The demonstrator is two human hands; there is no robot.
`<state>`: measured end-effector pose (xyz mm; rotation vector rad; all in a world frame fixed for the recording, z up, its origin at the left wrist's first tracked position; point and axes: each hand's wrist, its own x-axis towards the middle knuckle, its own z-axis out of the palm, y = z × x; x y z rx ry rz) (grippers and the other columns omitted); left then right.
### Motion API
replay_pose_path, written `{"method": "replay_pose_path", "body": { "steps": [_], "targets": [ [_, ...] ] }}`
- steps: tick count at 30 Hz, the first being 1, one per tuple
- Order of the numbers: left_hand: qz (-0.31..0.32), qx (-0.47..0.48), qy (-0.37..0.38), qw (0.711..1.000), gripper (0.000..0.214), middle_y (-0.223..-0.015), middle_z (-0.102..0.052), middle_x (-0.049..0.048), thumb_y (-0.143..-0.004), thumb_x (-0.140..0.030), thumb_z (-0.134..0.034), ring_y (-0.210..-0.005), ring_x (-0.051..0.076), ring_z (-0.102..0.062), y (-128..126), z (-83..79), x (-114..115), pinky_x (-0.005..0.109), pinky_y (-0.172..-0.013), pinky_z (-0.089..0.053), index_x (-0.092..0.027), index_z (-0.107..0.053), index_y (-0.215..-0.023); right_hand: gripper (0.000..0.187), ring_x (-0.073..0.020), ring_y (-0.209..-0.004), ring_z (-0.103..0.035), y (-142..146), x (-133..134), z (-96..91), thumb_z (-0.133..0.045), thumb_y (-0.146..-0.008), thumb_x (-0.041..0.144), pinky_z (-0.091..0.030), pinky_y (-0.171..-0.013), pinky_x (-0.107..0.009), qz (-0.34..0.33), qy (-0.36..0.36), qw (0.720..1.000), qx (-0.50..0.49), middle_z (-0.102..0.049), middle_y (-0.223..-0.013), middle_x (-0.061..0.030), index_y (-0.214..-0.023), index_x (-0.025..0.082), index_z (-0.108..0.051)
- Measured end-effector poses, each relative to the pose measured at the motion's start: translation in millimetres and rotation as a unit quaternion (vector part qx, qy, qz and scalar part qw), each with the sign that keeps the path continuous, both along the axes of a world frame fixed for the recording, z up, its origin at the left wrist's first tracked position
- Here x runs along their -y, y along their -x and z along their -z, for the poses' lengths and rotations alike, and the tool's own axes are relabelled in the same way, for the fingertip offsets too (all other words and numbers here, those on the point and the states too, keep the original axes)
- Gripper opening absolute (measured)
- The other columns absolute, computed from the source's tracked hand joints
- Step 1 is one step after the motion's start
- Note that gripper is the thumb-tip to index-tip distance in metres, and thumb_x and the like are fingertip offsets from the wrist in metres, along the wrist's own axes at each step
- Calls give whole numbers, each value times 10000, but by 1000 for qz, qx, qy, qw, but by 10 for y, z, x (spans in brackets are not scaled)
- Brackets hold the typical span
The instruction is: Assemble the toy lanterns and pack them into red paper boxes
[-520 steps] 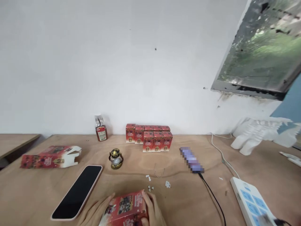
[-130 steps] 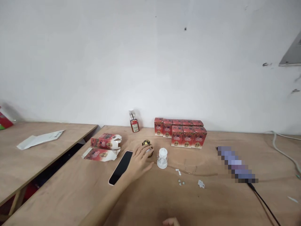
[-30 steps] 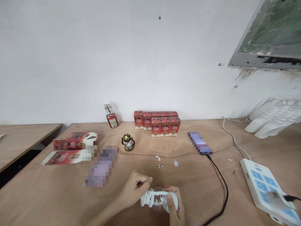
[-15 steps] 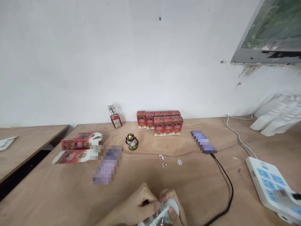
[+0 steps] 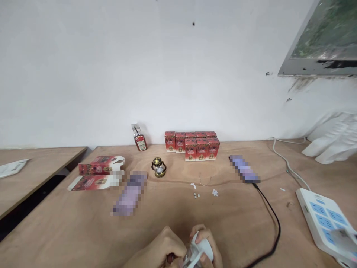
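At the bottom edge, my right hand (image 5: 213,242) is wrapped round a small clear plastic piece (image 5: 190,255) with a white round end and a white strip along its side. My left hand (image 5: 161,246) is curled up against the other end of this piece. Something dark reddish shows inside the curl of its fingers, too hidden to name. Both hands are just above the table, cut off by the frame's lower edge. Beyond them lie several tiny silvery button-like pieces (image 5: 195,195) and small white scraps (image 5: 215,192).
Red boxes (image 5: 190,149) stand by the wall. Left of them are a small gold-and-black lantern (image 5: 158,167), a dark red bottle (image 5: 140,143), flattened red cartons (image 5: 93,182) and a blurred purple item (image 5: 130,195). A cabled phone (image 5: 244,169) and a power strip (image 5: 320,219) lie right.
The view has shifted slightly, so the table's things sit a little further right. My left hand has curled lower round its end, and the plastic piece's white end has turned slightly.
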<state>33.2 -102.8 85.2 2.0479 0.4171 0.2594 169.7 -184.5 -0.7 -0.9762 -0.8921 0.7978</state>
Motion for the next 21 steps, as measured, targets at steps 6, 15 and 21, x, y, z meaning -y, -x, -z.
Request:
{"method": "replay_pose_path", "body": {
  "steps": [6,15,21],
  "targets": [
    [-25,-13,-49,998,390,-538,-376,-7,-866,-417,-410,-532,122,-347,58,96,92,265,-544,-282,-189,-398,-549,447,-180,-685,-494,49,16,-12,-558,-708,671,-388,-611,-281,-32,38,998,-47,-557,-788,-48,-755,228,-597],
    [-44,-55,48,996,236,-726,-448,-21,-813,-396,-493,-687,124,-376,-3,-53,-162,228,-628,-299,-188,-417,-734,401,-177,-709,-540,54,-5,-40,-616,-715,611,-444,-622,-275,23,83,994,-69,-577,-789,-38,-778,216,-595],
    [-209,98,301,925,335,-610,-335,-56,-736,-477,-488,-550,89,-276,-329,59,-543,222,-530,-264,-182,-370,-627,402,-111,-496,-492,2,-345,-357,-592,-753,600,-378,-405,-199,23,207,963,-169,-558,-632,26,-815,209,-521]
  ]
}}
